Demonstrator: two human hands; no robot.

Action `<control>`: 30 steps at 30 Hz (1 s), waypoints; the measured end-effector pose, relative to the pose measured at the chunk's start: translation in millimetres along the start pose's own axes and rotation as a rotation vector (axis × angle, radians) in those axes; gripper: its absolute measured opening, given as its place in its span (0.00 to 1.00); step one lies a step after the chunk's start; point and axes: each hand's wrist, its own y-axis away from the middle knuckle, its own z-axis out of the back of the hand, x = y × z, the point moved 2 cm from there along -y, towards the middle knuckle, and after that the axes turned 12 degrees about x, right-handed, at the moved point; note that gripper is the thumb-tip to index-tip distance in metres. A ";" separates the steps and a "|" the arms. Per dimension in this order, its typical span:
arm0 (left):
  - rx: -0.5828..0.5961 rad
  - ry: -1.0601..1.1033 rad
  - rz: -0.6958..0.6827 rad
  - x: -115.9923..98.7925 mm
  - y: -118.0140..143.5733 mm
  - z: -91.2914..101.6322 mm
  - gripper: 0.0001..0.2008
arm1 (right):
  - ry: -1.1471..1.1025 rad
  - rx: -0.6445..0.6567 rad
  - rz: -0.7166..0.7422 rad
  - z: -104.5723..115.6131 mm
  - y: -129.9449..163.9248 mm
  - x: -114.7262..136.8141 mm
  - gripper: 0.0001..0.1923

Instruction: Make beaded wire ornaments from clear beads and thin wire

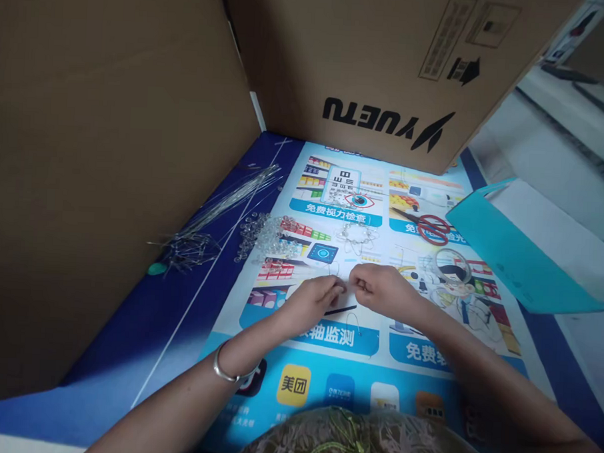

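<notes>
patterned fabric [367, 443] up nearest, then left hand [324, 294] and right hand [379, 290] super close together, fingers curled, honestly can't tell if they're clamped on anything. clear beads [269, 238] piled left, beaded ring [359, 241] just far of the hands.

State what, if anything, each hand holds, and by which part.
It cannot be told: the left hand and right hand are curled, hiding anything pinched inside.

A plain cardboard panel [100, 144] and a YUETU-printed cardboard panel [369, 56] stand behind a blue-bordered poster [177, 341]; dim, uneven light.
</notes>
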 end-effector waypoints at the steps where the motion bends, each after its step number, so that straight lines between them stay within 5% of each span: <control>1: 0.039 0.133 -0.018 0.7 -1.3 -2.2 0.15 | -0.134 -0.030 0.017 0.1 2.5 -1.4 0.03; 5: 0.161 0.602 -0.098 2.7 -5.6 -10.4 0.14 | -0.551 -0.119 0.125 -1.7 7.9 -0.5 0.04; 11: 0.093 0.915 -0.115 9.8 -10.9 -14.3 0.12 | -0.401 -0.337 0.316 -4.3 8.7 5.8 0.04; 19: 0.104 0.803 -0.156 9.7 -10.7 -14.6 0.14 | -0.328 -0.365 0.397 -8.4 9.9 7.2 0.05; 30: 0.137 0.506 -0.194 12.0 -4.2 -16.0 0.15 | -0.348 -0.359 0.328 -7.0 11.6 3.2 0.04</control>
